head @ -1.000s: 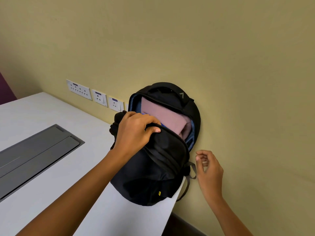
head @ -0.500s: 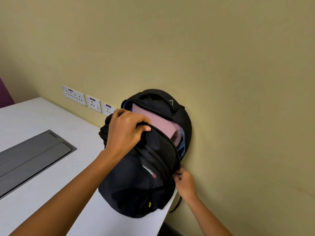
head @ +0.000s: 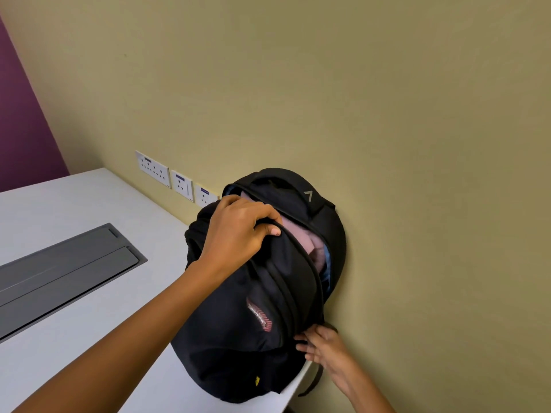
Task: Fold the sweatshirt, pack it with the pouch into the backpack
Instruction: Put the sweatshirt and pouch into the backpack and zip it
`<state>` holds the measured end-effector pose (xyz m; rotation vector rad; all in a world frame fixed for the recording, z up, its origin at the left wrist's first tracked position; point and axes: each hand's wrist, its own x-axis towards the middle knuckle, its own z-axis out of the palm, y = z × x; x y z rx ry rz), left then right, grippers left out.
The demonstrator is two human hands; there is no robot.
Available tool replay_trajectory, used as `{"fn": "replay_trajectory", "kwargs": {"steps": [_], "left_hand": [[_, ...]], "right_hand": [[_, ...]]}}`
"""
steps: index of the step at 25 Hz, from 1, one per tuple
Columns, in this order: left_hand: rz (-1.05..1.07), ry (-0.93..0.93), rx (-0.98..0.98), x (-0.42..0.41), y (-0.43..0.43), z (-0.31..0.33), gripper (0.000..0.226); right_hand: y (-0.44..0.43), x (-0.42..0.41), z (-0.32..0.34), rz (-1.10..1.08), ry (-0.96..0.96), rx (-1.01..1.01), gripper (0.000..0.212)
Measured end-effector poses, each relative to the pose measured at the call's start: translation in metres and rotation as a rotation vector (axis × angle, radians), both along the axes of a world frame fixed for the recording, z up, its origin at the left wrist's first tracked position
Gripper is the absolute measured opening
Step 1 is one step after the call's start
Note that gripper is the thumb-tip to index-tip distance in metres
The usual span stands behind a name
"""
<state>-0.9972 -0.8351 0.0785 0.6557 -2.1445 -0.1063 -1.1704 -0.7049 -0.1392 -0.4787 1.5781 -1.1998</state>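
A black backpack point(head: 238, 338) lies on the white table's right end, its top against the yellowish wall. Its main compartment gapes along the right side, and the folded pink sweatshirt point(head: 298, 236) shows inside. The pouch is hidden. My left hand point(head: 238, 231) grips the front flap near the top of the opening, fingers curled over its edge. Low on the bag's right side, at the bottom end of the zipper track, my right hand point(head: 325, 347) pinches something small; whether it is the zipper pull I cannot tell.
The white table point(head: 89, 293) carries a recessed grey cable hatch point(head: 59, 272) at left. Three white socket plates point(head: 176, 180) sit on the wall just above the tabletop. The table's right edge ends under the backpack, where a strap point(head: 313, 383) hangs down.
My right hand came from open air beside the wall down to the bag's lower right side. My left hand pulled the front flap toward the wall, narrowing the opening over the sweatshirt.
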Motion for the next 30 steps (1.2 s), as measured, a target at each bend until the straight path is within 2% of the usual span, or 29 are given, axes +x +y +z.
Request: {"fn": "replay_trajectory", "kwargs": {"steps": [3, 5, 8, 12, 19, 22, 24, 26, 30], "left_hand": [[-0.012, -0.021, -0.019, -0.009, 0.002, 0.002, 0.010], [-0.004, -0.022, -0.011, -0.012, 0.001, 0.003, 0.010], [0.020, -0.025, 0.007, -0.011, -0.001, 0.005, 0.011], [0.032, -0.001, 0.031, -0.006, -0.006, 0.010, 0.010], [0.126, 0.060, 0.077, -0.008, -0.008, 0.005, 0.011], [0.079, 0.081, -0.039, -0.019, 0.016, -0.014, 0.022], [-0.092, -0.022, -0.166, -0.030, 0.045, -0.040, 0.021], [-0.186, -0.189, -0.261, -0.045, 0.067, -0.075, 0.022], [-0.123, -0.369, -0.190, -0.073, 0.068, -0.109, 0.021]], "right_hand": [[-0.001, -0.002, -0.005, -0.080, -0.208, 0.001, 0.022], [0.001, -0.006, 0.000, -0.071, -0.211, 0.024, 0.016], [0.009, -0.013, 0.017, -0.023, -0.128, 0.067, 0.007], [0.014, -0.026, 0.061, -0.086, 0.088, 0.138, 0.008], [0.005, -0.016, 0.117, -0.208, 0.349, -0.058, 0.018], [0.003, -0.008, 0.118, -0.329, 0.400, -0.105, 0.026], [0.003, -0.006, 0.116, -0.424, 0.426, -0.107, 0.035], [0.003, -0.004, 0.114, -0.463, 0.474, -0.077, 0.033], [0.012, 0.009, 0.110, -0.421, 0.541, -0.101, 0.023]]}}
